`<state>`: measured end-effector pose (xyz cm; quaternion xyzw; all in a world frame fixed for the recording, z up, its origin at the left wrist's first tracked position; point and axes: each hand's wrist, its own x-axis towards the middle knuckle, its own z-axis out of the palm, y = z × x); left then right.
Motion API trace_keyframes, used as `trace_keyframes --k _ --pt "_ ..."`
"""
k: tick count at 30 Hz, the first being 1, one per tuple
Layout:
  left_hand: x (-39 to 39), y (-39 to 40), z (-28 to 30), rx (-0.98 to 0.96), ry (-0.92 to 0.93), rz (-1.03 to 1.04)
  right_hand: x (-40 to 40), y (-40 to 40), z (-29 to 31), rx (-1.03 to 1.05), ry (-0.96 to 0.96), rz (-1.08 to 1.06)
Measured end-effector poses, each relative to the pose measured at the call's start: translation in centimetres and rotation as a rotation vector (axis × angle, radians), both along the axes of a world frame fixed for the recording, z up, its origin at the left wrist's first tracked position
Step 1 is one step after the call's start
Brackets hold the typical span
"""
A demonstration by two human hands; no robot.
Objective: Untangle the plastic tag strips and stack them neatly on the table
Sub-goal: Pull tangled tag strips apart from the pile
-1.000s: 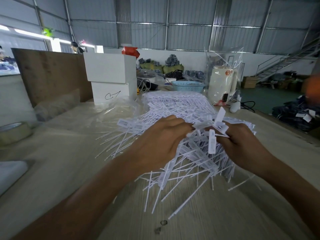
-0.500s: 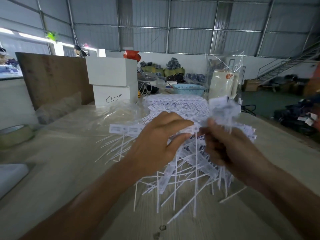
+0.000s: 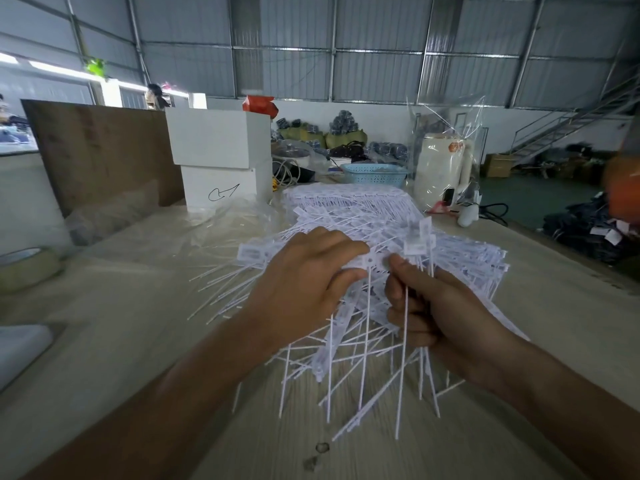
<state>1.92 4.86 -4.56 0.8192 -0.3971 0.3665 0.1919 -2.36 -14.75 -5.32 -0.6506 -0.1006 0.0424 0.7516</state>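
A big tangled heap of white plastic tag strips (image 3: pixel 349 344) covers the middle of the wooden table (image 3: pixel 145 327). Behind it lies a flatter, more orderly layer of strips (image 3: pixel 349 199). My left hand (image 3: pixel 304 289) rests on top of the heap, and its thumb and fingers pinch the flat head of a strip. My right hand (image 3: pixel 440 313) grips a small bunch of strips upright, their heads poking out above my thumb and their thin tails hanging down to the table.
Two stacked white boxes (image 3: pixel 221 157) and crumpled clear plastic (image 3: pixel 221 223) sit behind the heap on the left. A tape roll (image 3: pixel 24 268) lies at the far left. A blue basket (image 3: pixel 374 173) and a bagged white appliance (image 3: pixel 440 168) stand at the back.
My right hand has dropped from its raised position and now holds its bunch of strips upright beside my left hand. The left hand has stayed on the heap.
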Motion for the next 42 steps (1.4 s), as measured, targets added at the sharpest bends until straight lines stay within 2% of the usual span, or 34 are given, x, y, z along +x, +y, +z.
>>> trace_keyframes --k 4,10,14,19,22,25,27,30,32,35,38,42 --pt "-0.3 -0.1 0.3 0.096 -0.057 -0.028 -0.2 0.1 0.0 -0.093 -0.080 -0.041" --pt "-0.2 -0.2 0.2 0.088 -0.084 -0.120 -0.4 -0.6 0.7 -0.501 -0.396 -0.128" --pt "0.2 -0.1 0.1 -0.023 -0.057 -0.228 -0.1 -1.7 0.5 -0.923 -0.714 -0.234" --pt "0.4 0.0 0.1 -0.056 0.044 -0.275 0.3 -2.7 0.5 -1.021 -0.796 -0.258" --pt "0.4 0.0 0.5 -0.061 0.096 -0.305 0.5 -3.5 1.3 -1.008 -0.790 -0.285" --pt "0.3 -0.2 1.0 -0.091 0.118 -0.315 0.5 -3.0 1.0 -0.902 -0.721 -0.238" --pt "0.2 0.1 1.0 -0.095 0.134 -0.315 0.8 -3.6 1.0 -0.733 -0.585 -0.258" --pt "0.7 1.7 1.2 -0.114 0.129 -0.247 1.2 -7.6 3.0 -0.326 -0.432 -0.584" --pt "1.4 2.6 1.6 -0.188 0.158 -0.162 0.9 -9.3 3.8 -0.186 -0.414 -0.675" --pt "1.4 2.3 1.7 -0.262 0.138 -0.101 0.9 -8.1 2.6 -0.290 -0.402 -0.517" --pt "0.7 1.2 1.1 -0.220 0.088 -0.109 0.8 -4.9 1.5 -0.315 -0.411 -0.306" --pt "0.2 0.2 0.6 -0.188 0.088 -0.125 0.5 -2.9 1.5 -0.383 -0.438 -0.233"
